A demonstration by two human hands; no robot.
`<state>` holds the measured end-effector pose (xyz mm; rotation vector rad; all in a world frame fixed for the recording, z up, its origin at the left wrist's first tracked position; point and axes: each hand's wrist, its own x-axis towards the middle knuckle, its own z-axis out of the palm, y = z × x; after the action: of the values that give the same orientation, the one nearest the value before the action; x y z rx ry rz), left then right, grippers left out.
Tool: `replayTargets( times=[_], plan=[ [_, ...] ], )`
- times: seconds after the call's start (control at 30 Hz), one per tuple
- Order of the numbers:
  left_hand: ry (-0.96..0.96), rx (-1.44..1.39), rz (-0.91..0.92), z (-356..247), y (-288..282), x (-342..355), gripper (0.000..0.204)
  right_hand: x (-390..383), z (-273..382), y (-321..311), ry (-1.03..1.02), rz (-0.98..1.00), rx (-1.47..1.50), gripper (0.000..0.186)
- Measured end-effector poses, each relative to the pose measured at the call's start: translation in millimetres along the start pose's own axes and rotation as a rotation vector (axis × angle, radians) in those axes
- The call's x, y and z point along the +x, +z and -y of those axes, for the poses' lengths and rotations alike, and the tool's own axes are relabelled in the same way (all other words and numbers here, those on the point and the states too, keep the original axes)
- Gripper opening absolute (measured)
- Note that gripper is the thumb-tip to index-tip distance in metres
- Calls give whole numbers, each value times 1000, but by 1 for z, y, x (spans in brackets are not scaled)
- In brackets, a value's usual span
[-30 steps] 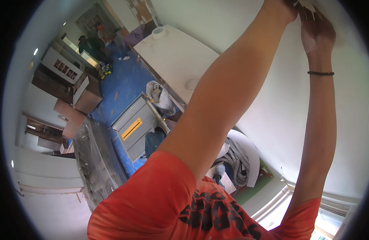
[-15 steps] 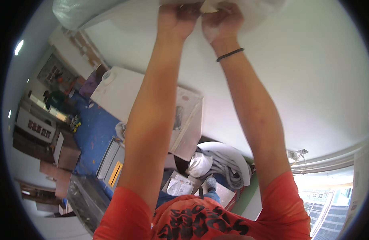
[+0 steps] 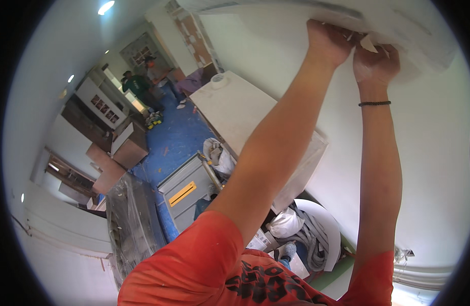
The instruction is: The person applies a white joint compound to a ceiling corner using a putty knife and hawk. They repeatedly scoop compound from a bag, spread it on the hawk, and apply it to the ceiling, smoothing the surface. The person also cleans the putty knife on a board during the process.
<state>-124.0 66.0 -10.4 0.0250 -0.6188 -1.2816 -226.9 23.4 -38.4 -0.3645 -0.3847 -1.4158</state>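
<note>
Pale wall (image 3: 439,148) fills the side toward three o'clock, in a room under renovation whose blue-covered floor (image 3: 174,135) stretches away between nine and ten. Between one and two o'clock, high against the wall, is a small pale scrap (image 3: 368,44) with an angular edge. Its longer axis seems to run from eleven toward five, the lower end slanting down to the right — fingers cover part of it, so which end is the tip I cannot tell.

At two o'clock the right hand (image 3: 376,65) is clamped on the scrap, fingers curled upward around it. Just beside it on its nine o'clock side, the left hand (image 3: 330,47) has its fingers bent toward the wall; whether they close on anything I cannot tell. Above both spreads a cloudy plastic sheet (image 3: 398,28), and a dark beaded bracelet (image 3: 374,103) circles the right wrist.

Farther out, a long pale cabinet (image 3: 245,104) slants from half past ten to half past four behind the left forearm, a round white ring (image 3: 218,80) on its top. Toward five o'clock a white bag (image 3: 286,224) lies next to grey hose (image 3: 312,247) in loose coils. At eight, a grey panel (image 3: 180,206) bears a yellow strip (image 3: 182,194) tilted up to the right, near a plastic-wrapped stack (image 3: 133,229). Well apart, near ten o'clock, stand two people — one in a green top (image 3: 137,85).
</note>
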Motion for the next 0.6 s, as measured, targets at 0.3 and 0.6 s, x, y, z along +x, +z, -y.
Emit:
replayTargets(
  times=[0.3,0.6],
  plan=[
    [189,361,327,4,0,16,40,-9,-1,15,-67,-59,-14,40],
    [3,162,131,8,3,17,33,-8,-4,10,-49,-69,-26,41]
  ],
)
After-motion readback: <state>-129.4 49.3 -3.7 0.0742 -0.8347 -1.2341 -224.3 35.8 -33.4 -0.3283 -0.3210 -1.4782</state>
